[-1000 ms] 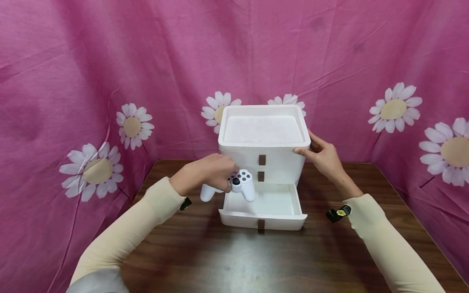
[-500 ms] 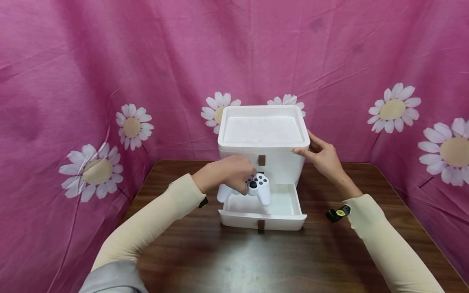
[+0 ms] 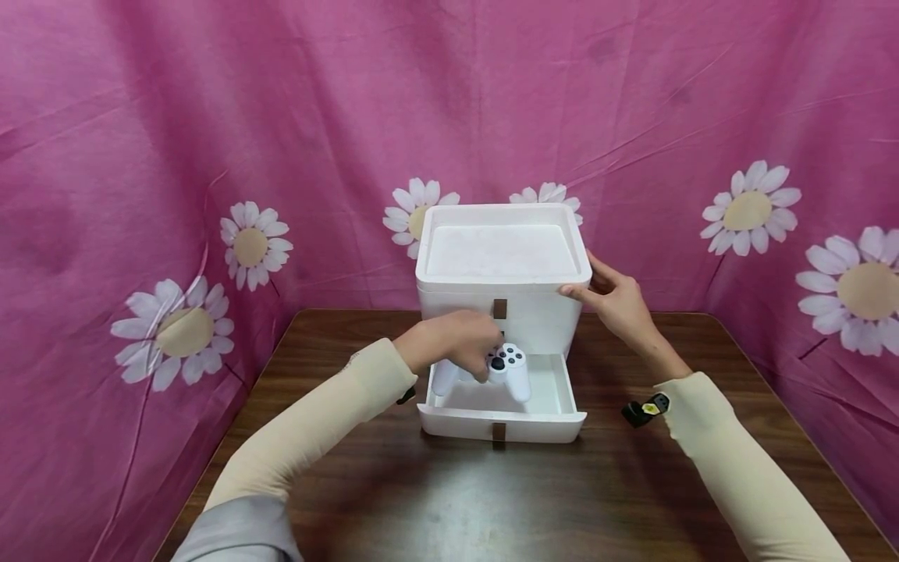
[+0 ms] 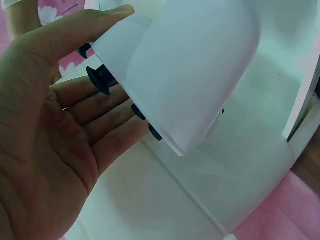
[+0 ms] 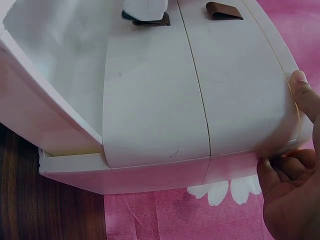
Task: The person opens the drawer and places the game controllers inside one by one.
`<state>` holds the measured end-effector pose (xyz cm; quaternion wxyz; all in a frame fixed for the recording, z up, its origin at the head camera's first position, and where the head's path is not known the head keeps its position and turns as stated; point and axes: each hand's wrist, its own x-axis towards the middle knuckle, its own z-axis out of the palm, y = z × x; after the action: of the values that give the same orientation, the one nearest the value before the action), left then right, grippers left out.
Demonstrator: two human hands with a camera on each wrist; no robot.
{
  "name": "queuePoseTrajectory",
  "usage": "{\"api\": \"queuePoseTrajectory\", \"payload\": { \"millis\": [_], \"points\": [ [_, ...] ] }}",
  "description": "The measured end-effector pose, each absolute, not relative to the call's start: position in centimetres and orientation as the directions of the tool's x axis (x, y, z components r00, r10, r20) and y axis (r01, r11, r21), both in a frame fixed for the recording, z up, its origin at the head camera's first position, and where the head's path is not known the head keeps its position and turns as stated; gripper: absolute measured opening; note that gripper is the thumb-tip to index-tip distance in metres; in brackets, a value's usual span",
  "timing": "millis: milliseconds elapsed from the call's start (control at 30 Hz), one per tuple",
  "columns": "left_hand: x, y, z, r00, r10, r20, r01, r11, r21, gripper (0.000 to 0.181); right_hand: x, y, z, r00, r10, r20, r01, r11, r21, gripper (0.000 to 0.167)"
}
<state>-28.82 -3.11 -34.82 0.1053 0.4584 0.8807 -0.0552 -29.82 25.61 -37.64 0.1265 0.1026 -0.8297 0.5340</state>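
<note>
A white game controller (image 3: 518, 376) with black thumbsticks hangs over the pulled-out bottom drawer (image 3: 502, 425) of a white drawer cabinet (image 3: 541, 312). My left hand (image 3: 460, 341) grips it by the middle from above. In the left wrist view, the controller (image 4: 195, 65) is pinched between thumb and fingers, with the drawer's white inside behind it. My right hand (image 3: 618, 308) rests against the cabinet's upper right side, its thumb on the front near the top edge. The right wrist view has this right hand (image 5: 295, 185) touching the cabinet's side and front edge.
The cabinet stands on a dark wooden table (image 3: 456, 499). Its top is a shallow tray (image 3: 502, 250) with a raised rim. The upper drawers are closed and have brown pull tabs (image 3: 499, 308). A pink curtain (image 3: 337, 117) with daisies hangs behind and at both sides.
My left hand has carried the controller to the right and slightly down, from the drawer's left side to over the drawer. The right hand has stayed on the cabinet.
</note>
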Motion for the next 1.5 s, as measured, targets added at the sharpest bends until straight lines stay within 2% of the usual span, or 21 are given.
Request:
{"api": "queuePoseTrajectory", "payload": {
  "millis": [300, 667, 1200, 1500],
  "points": [
    [-29.5, -2.3, -36.7, -0.533, 0.807, -0.254, 0.832, 0.554, 0.014, 0.020, -29.7, 25.7, -37.6, -0.946, -0.019, 0.322, -0.297, 0.444, -0.845, 0.084],
    [-29.8, -1.2, -39.5, -0.498, 0.816, -0.293, 0.856, 0.518, -0.012, 0.019, -29.9, 25.7, -37.9, -0.942, -0.027, 0.336, -0.316, 0.414, -0.854, 0.083],
    [-30.1, -0.4, -42.2, -0.540, 0.779, -0.317, 0.822, 0.570, -0.001, 0.025, -30.0, 25.5, -37.9, -0.943, -0.030, 0.332, -0.315, 0.407, -0.858, 0.085],
    [-30.2, -0.3, -42.7, -0.541, 0.774, -0.330, 0.823, 0.569, -0.014, 0.029, -29.9, 25.5, -37.8, -0.944, -0.028, 0.329, -0.312, 0.407, -0.859, 0.085]
  ]
}}
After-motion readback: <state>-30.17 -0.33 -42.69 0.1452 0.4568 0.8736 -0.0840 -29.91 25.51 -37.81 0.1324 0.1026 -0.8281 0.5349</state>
